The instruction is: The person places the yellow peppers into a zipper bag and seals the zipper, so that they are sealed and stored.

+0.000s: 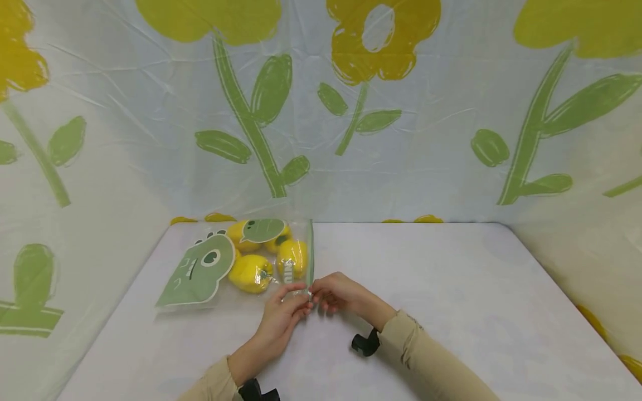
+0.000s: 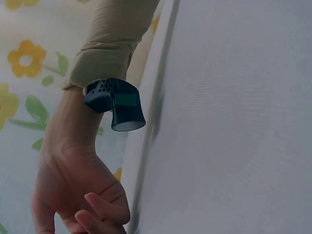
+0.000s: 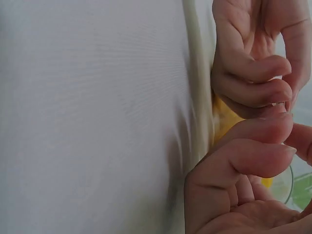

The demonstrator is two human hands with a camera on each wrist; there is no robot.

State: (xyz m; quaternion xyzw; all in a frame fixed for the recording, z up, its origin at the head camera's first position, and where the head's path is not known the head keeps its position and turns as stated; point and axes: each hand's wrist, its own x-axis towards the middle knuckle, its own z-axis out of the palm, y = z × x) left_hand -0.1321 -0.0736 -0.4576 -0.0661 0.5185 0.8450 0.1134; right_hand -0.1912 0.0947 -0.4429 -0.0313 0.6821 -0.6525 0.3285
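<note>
A clear zip bag (image 1: 198,273) with a green cartoon dinosaur print lies on the left half of the table in the head view. Several yellow bell peppers (image 1: 251,273) show through its plastic. At the bag's near right corner my left hand (image 1: 282,324) pinches the plastic between thumb and fingers. Just beside it, my right hand (image 1: 346,294) pinches the same corner by the green zip edge (image 1: 310,250). In the right wrist view, the curled fingers of both hands meet closely, hiding most of the bag. The left wrist view shows a hand (image 2: 78,178) but no bag.
The white table (image 1: 451,289) extends to the right of the bag and in front of it. A flower-printed cloth (image 1: 426,167) hangs behind and along both sides. Black wrist cameras (image 1: 365,342) sit under both sleeves, close to the tabletop.
</note>
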